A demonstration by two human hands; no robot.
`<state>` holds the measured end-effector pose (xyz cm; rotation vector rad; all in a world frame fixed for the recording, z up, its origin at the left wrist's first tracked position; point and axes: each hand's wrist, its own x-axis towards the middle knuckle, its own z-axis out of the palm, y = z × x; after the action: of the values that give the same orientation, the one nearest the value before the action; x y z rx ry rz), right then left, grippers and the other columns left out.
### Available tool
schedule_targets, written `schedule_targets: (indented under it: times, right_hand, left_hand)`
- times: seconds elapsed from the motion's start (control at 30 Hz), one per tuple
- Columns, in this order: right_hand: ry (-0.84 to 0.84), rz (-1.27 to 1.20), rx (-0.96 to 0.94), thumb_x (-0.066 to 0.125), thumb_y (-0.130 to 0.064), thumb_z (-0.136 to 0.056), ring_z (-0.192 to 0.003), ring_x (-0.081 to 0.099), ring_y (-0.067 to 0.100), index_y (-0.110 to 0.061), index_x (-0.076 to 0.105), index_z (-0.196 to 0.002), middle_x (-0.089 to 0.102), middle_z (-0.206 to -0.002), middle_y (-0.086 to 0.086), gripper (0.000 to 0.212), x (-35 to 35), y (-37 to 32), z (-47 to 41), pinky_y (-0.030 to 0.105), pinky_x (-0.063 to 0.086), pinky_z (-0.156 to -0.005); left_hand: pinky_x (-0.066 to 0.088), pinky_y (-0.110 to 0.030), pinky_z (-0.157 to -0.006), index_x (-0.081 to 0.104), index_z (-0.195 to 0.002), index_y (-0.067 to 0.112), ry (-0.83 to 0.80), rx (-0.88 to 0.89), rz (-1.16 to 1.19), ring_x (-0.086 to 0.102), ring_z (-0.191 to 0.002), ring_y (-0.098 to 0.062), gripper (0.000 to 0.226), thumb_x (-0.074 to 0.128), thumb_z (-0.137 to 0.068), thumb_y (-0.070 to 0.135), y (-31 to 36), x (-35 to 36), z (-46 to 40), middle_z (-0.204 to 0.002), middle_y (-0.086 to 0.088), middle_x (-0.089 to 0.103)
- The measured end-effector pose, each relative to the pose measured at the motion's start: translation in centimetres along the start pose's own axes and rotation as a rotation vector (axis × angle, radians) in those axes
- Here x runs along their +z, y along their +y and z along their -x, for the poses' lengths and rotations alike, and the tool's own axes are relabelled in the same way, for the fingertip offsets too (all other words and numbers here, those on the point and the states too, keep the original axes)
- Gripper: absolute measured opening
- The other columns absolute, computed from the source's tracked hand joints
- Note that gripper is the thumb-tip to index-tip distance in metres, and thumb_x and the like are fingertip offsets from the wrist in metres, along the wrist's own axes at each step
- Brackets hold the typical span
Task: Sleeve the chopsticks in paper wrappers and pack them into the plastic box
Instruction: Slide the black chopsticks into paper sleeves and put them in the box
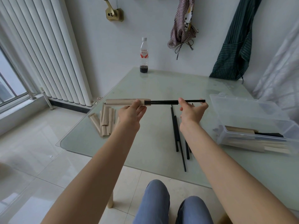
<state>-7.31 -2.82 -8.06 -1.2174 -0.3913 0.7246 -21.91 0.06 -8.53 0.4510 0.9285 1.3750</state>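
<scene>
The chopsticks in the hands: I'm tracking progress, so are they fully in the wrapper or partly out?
Partly out. The chopsticks stick out of the wrapper held by the left hand, towards the right hand.

I see a table with a smooth, glossy, pale green frosted glass top. The wrapper is matt brown kraft paper, as are the spare wrappers stacked on the glass. The chopsticks part-way inside it look matt black; I cannot tell whether they are wood or plastic. The loose chopsticks share that finish. The box is clear, smooth plastic. The bottle is clear, glossy plastic. The floor is glossy polished tile.
</scene>
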Motion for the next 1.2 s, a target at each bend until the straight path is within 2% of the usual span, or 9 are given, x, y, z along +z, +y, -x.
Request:
schedule_targets:
  times: [0.13, 0.33, 0.43, 0.6, 0.7, 0.8, 0.93, 1.03, 1.2]
  right_hand:
    - [0.037, 0.055, -0.054, 0.069, -0.010, -0.083, -0.050, 0.050, 0.006, -0.021, 0.020, -0.142, 0.061, -0.070, -0.003, 0.077, -0.6, 0.0, -0.5, 0.021, 0.041, -0.057]
    - [-0.059, 0.230, -0.086, 0.053, -0.029, -0.095, -0.057, 0.054, 0.005, -0.011, 0.055, -0.127, 0.069, -0.093, 0.000, 0.037, -1.3, 0.0, -0.5, 0.014, 0.039, -0.041]
    - [-0.056, 0.257, -0.092, 0.048, -0.030, -0.098, -0.064, 0.058, 0.006, -0.008, 0.066, -0.108, 0.071, -0.100, 0.001, 0.030, -2.2, -0.5, -0.9, 0.016, 0.041, -0.045]
    - [-0.147, 0.314, -0.097, 0.049, -0.028, -0.097, -0.068, 0.057, 0.005, -0.012, 0.062, -0.117, 0.067, -0.100, 0.003, 0.030, -3.0, -0.8, -0.8, 0.020, 0.045, -0.051]
    - [-0.162, 0.270, -0.105, 0.052, -0.023, -0.096, -0.068, 0.060, 0.007, -0.010, 0.063, -0.117, 0.067, -0.089, 0.002, 0.027, -4.0, -1.4, -1.2, 0.020, 0.048, -0.054]
    - [-0.117, 0.177, -0.070, 0.055, -0.013, -0.094, -0.064, 0.061, 0.008, -0.003, 0.066, -0.109, 0.067, -0.079, 0.005, 0.020, -5.8, -2.3, -2.2, 0.016, 0.049, -0.055]
    - [-0.026, 0.006, -0.021, 0.055, -0.003, -0.093, -0.060, 0.060, 0.010, 0.004, 0.064, -0.107, 0.063, -0.083, 0.007, 0.018, -8.7, -3.7, -3.6, 0.015, 0.055, -0.059]
    - [0.017, -0.022, -0.007, 0.054, -0.002, -0.093, -0.062, 0.062, 0.009, 0.002, 0.064, -0.106, 0.062, -0.086, 0.005, 0.017, -10.7, -4.4, -4.4, 0.019, 0.057, -0.070]
    - [0.081, -0.036, -0.043, 0.054, -0.001, -0.093, -0.065, 0.062, 0.012, 0.001, 0.063, -0.103, 0.058, -0.085, 0.003, 0.013, -14.5, -6.3, -6.1, 0.017, 0.057, -0.067]
  left_hand:
    - [0.052, -0.032, -0.085, 0.053, -0.081, 0.000, 0.002, 0.003, -0.006, 0.065, -0.075, -0.021, 0.010, 0.055, -0.091, 0.000, 0.0, 0.3, 0.1, -0.085, -0.013, 0.062]
    - [0.056, -0.030, -0.077, 0.052, -0.093, -0.003, -0.015, -0.008, -0.011, 0.066, -0.073, -0.021, 0.005, 0.055, -0.092, 0.000, -0.6, 0.9, 0.1, -0.085, -0.016, 0.064]
    - [0.054, -0.031, -0.082, 0.052, -0.089, -0.002, -0.013, -0.004, -0.008, 0.066, -0.073, -0.021, 0.005, 0.055, -0.092, 0.001, -0.5, 1.3, 0.3, -0.085, -0.015, 0.064]
    - [0.052, -0.031, -0.085, 0.051, -0.095, -0.003, -0.054, -0.023, -0.030, 0.066, -0.078, -0.022, 0.006, 0.053, -0.093, 0.002, -1.7, 2.6, 1.1, -0.095, -0.020, 0.065]
    - [0.052, -0.032, -0.087, 0.051, -0.086, -0.001, -0.063, -0.031, -0.029, 0.066, -0.074, -0.021, 0.008, 0.054, -0.093, 0.002, -2.3, 3.6, 1.6, -0.087, -0.017, 0.064]
    - [0.052, -0.031, -0.085, 0.052, -0.084, 0.000, -0.089, -0.045, -0.051, 0.065, -0.073, -0.020, 0.009, 0.056, -0.092, 0.003, -3.2, 5.1, 2.3, -0.088, -0.014, 0.064]
    - [0.053, -0.030, -0.084, 0.052, -0.082, 0.003, -0.145, -0.087, -0.081, 0.066, -0.073, -0.020, 0.011, 0.059, -0.091, 0.004, -5.3, 8.5, 3.9, -0.089, -0.011, 0.064]
    - [0.056, -0.031, -0.083, 0.054, -0.083, 0.003, -0.199, -0.110, -0.097, 0.067, -0.075, -0.021, 0.008, 0.059, -0.090, 0.003, -6.7, 10.3, 4.9, -0.089, -0.011, 0.065]
    - [0.055, -0.035, -0.088, 0.054, -0.084, 0.002, -0.236, -0.139, -0.156, 0.069, -0.082, -0.026, 0.008, 0.059, -0.090, 0.003, -9.5, 13.4, 6.4, -0.096, -0.015, 0.067]
